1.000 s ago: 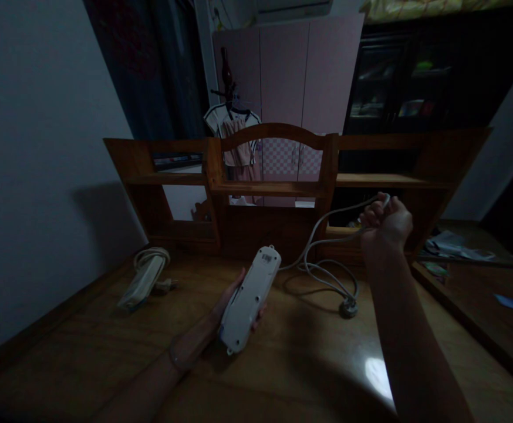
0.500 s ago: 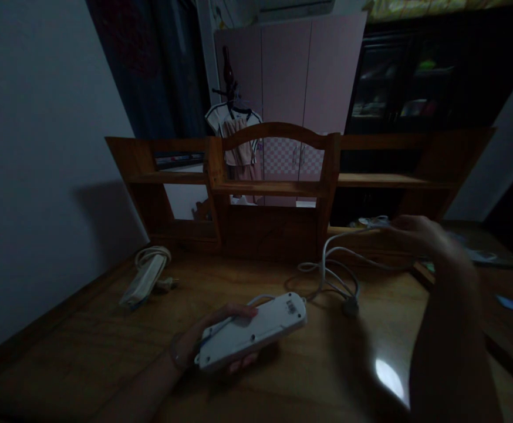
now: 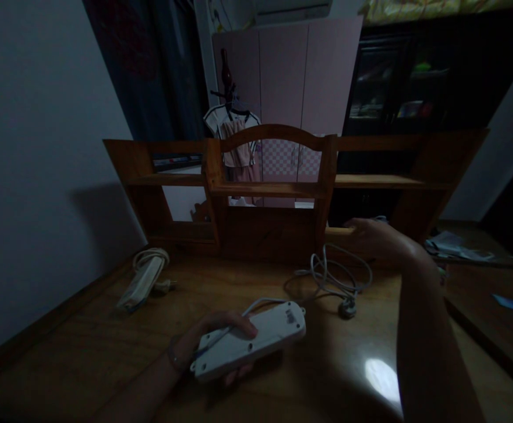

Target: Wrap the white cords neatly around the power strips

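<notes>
My left hand (image 3: 215,338) is closed round a white power strip (image 3: 252,342), held turned over just above the wooden desk (image 3: 107,352). Its white cord (image 3: 336,276) runs out from under my thumb to a loose heap of loops at the back of the desk, ending in a plug (image 3: 348,306) lying flat. My right hand (image 3: 371,235) is raised over that heap, holding a stretch of the cord; its fingers are dim and partly hidden.
A second power strip with its cord wound up (image 3: 144,279) lies at the left by the wall. A wooden shelf unit (image 3: 267,188) stands along the desk's back edge. Papers (image 3: 454,244) lie on a surface to the right.
My left hand turned the power strip from lengthwise to crosswise and lowered it toward me. My right hand came down and left, and the cord has slackened into loops on the desk.
</notes>
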`<state>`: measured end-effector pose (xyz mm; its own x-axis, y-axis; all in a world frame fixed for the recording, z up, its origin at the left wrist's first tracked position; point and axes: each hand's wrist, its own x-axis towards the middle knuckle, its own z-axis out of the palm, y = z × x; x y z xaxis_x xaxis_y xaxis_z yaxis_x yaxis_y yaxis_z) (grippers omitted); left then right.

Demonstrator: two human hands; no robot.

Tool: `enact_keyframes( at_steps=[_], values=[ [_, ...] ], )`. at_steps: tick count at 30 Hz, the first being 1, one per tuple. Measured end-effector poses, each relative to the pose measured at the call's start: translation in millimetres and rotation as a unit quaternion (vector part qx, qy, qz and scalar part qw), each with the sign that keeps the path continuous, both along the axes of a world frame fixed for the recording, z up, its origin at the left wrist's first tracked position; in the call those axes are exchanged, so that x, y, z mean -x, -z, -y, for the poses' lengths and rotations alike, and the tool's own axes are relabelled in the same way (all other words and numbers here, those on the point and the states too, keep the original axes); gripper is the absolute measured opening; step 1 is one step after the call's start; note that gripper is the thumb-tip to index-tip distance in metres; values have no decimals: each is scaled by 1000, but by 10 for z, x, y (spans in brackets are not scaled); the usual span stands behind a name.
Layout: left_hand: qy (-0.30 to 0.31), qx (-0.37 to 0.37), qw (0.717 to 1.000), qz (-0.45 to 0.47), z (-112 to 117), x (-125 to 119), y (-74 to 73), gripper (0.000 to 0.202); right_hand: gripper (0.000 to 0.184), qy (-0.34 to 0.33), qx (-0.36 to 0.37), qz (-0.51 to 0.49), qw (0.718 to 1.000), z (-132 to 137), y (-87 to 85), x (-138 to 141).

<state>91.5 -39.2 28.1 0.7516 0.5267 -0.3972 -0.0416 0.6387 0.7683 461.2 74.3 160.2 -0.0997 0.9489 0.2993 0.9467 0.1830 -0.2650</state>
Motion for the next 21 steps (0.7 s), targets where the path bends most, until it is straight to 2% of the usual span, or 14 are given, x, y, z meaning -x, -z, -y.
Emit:
enact_keyframes(
  at_steps=[1,3,5,7,10,11,13,16,18,21],
  values=[
    [13,10,1000,4,-14,8,-9,35,31,-59,18,-11,998,46,-27,165],
    [55,33,998,8,-50,19,-35,34,40,-249,87,-74,962,120,-24,544],
    [115,62,991,-4,-80,27,-65,40,48,-392,186,-111,894,146,72,943],
    [131,77,988,-11,-92,41,-82,46,52,-475,261,-78,836,114,250,1297],
    [82,71,994,-1,-89,83,-68,49,51,-525,395,4,754,-5,573,1641],
    [65,73,995,2,-94,99,-57,49,50,-522,427,31,738,-50,670,1699],
    [59,81,995,2,-122,122,-40,51,42,-507,447,70,734,-128,820,1749],
    [115,91,989,-6,-187,122,-42,56,29,-496,447,86,739,-192,937,1752],
    [142,99,985,-18,-204,106,-55,56,27,-502,457,78,730,-202,974,1762],
    [95,96,991,-13,-159,92,-53,51,22,-514,456,76,722,-193,1016,1795]
  ],
)
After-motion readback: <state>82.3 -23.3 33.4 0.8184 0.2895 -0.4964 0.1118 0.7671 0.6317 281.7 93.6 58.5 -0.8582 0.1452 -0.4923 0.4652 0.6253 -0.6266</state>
